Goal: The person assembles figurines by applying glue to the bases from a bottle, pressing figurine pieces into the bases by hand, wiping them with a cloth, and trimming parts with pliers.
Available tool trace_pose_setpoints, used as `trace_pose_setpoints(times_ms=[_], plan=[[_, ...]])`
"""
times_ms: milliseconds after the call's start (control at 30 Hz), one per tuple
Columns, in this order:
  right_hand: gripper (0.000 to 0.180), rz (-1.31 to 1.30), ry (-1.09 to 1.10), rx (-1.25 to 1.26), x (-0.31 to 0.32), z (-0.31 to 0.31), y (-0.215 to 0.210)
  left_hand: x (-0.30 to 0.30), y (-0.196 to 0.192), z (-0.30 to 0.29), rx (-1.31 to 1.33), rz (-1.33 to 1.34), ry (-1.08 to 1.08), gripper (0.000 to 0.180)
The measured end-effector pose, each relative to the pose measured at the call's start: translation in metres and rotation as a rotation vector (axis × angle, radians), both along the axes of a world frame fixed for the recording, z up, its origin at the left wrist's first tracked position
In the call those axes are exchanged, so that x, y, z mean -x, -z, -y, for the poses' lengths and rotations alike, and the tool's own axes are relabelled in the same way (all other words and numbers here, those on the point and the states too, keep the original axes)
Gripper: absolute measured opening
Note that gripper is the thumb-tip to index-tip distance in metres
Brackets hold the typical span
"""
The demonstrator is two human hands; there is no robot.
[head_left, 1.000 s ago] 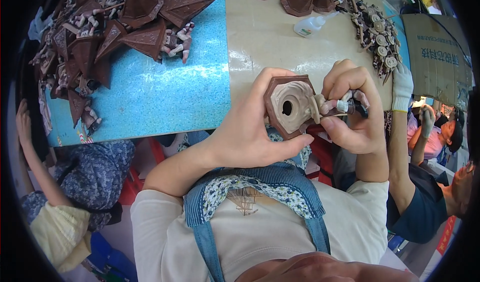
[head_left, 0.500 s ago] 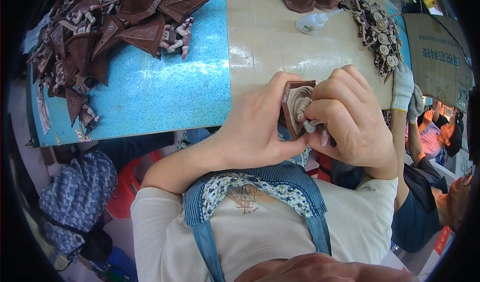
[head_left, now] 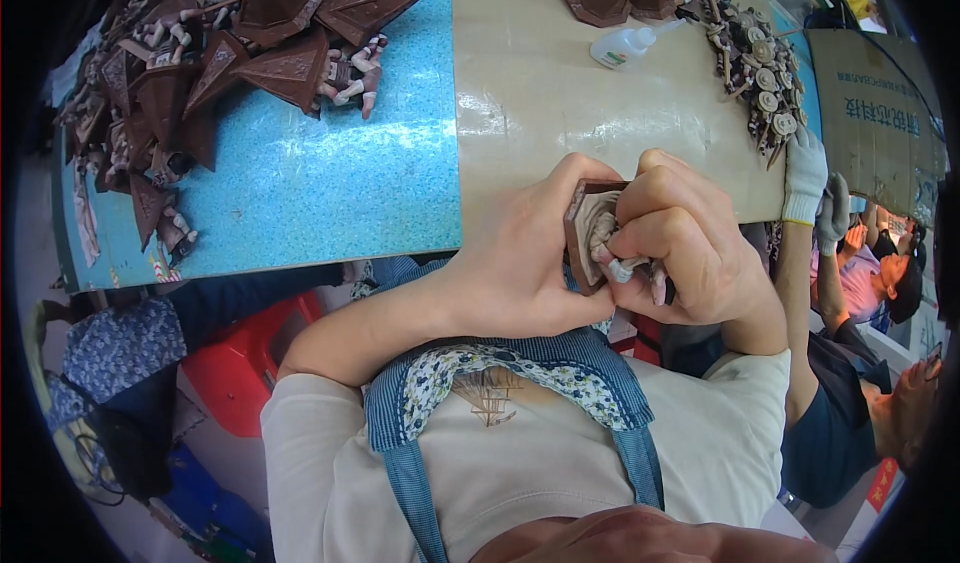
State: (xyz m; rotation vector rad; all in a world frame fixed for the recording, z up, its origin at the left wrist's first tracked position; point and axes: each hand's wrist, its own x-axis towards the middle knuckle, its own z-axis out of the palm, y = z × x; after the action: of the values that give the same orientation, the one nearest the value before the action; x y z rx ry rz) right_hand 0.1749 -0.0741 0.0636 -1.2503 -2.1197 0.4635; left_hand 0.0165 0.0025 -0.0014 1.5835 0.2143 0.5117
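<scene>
My left hand [head_left: 520,263] grips a brown carved wooden piece [head_left: 583,233] from its left side, holding it over the table's near edge, close to my chest. My right hand [head_left: 680,248] is curled over the front of that piece and pinches a small pale figure part [head_left: 625,266] against it. Most of the piece's face is hidden behind my right fingers.
A heap of brown triangular wooden parts and small pale figures [head_left: 220,53] lies on the blue table top [head_left: 330,193] at the far left. A white glue bottle [head_left: 625,48] and more brown parts [head_left: 755,58] lie on the beige top. A co-worker's gloved hand [head_left: 805,178] is at the right.
My right hand has closed over the front of the brown piece, hiding its round hole. Both hands shifted slightly toward the table. A person at the left has moved out of view.
</scene>
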Motion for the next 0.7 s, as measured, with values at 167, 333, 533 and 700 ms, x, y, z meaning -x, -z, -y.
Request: trace_pose_setpoints(times_ms=[167,333,533,700], plan=[[0.036,-0.021,0.047,0.110,-0.003,0.002,0.002,0.000,0.008,-0.001,0.102,0.001,0.051,0.061],[0.037,-0.044,0.165,0.091,-0.003,0.003,-0.004,0.002,-0.004,-0.005,0.300,-0.091,0.108,0.067],[0.039,0.001,0.298,0.191,-0.007,0.004,-0.020,0.000,-0.003,-0.004,0.348,-0.107,0.080,0.072],[0.039,-0.009,0.257,0.083,-0.005,0.001,-0.020,-0.002,0.008,-0.004,0.297,0.027,0.052,0.066]])
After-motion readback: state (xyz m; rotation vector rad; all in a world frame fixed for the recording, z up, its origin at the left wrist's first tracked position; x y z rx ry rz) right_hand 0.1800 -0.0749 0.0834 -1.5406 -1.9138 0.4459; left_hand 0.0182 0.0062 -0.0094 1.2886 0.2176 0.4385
